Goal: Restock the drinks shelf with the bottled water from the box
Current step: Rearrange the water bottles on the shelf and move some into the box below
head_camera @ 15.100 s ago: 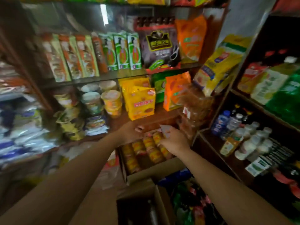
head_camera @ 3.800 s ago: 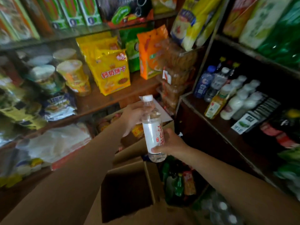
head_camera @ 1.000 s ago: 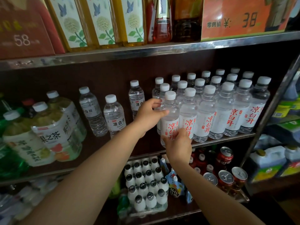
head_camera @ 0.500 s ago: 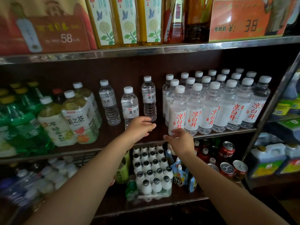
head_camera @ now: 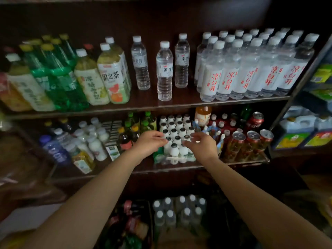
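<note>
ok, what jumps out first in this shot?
The block of red-lettered water bottles packed on the upper shelf's right end. Below it, both hands, left and right, hang empty in front of the small white bottles on the lower shelf.

Clear glossy plastic water bottles (head_camera: 224, 72) with matt white labels; dark, smooth wooden shelf board (head_camera: 179, 103); shiny red metal cans (head_camera: 251, 141).

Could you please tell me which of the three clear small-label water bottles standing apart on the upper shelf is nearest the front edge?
The middle bottle: it stands forward, while its left and right neighbours sit further back.
</note>
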Demonstrator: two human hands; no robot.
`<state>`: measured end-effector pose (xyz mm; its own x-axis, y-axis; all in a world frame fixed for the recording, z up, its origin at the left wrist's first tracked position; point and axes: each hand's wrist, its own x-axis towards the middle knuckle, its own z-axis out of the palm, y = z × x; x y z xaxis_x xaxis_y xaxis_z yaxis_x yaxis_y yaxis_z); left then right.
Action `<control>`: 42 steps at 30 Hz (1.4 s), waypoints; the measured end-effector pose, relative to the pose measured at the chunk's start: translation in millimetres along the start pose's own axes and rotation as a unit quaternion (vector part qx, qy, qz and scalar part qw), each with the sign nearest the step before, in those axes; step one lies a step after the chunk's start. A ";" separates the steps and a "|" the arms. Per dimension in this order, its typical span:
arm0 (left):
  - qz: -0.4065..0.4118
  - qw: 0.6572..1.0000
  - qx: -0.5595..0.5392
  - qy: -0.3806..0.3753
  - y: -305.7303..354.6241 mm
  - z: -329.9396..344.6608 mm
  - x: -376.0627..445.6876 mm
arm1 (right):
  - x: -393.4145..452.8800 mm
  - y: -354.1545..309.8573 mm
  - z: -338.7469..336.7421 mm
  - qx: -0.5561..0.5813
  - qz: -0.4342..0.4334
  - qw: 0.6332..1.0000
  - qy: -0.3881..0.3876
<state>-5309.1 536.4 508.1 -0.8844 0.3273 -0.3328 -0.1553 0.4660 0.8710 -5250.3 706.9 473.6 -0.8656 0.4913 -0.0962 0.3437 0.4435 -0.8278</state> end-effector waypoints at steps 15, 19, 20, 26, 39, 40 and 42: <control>-0.097 0.990 0.014 -0.103 -157.9 96.2 -26.1 | -80.2 165.1 56.9 -0.028 0.134 0.990 -0.032; -0.103 0.985 0.017 -0.141 -212.8 151.3 -8.3 | -83.8 244.0 72.4 -0.047 0.161 0.986 -0.023; -0.101 0.984 0.019 -0.146 -229.8 166.5 -3.5 | -85.0 264.6 78.6 -0.045 0.168 0.985 -0.019; -0.078 0.984 0.023 -0.157 -336.5 244.4 30.6 | -87.1 380.2 129.1 -0.034 0.199 0.979 -0.031; 0.257 0.856 0.429 -0.134 -398.6 305.2 151.9 | -35.5 573.4 252.4 0.028 0.207 0.977 -0.044; 0.273 0.835 0.460 -0.129 -401.9 310.1 158.7 | -30.2 580.7 258.2 0.029 0.203 0.978 -0.042; 0.306 0.787 0.526 -0.098 -408.0 319.8 167.4 | -21.1 593.2 268.5 0.028 0.194 0.980 -0.039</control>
<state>-5253.0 664.0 -18.5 -0.5514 0.8273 -0.1070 0.8150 0.5616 0.1426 -5125.8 758.4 -163.8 -0.6993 0.5550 -0.4505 0.6345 0.1916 -0.7488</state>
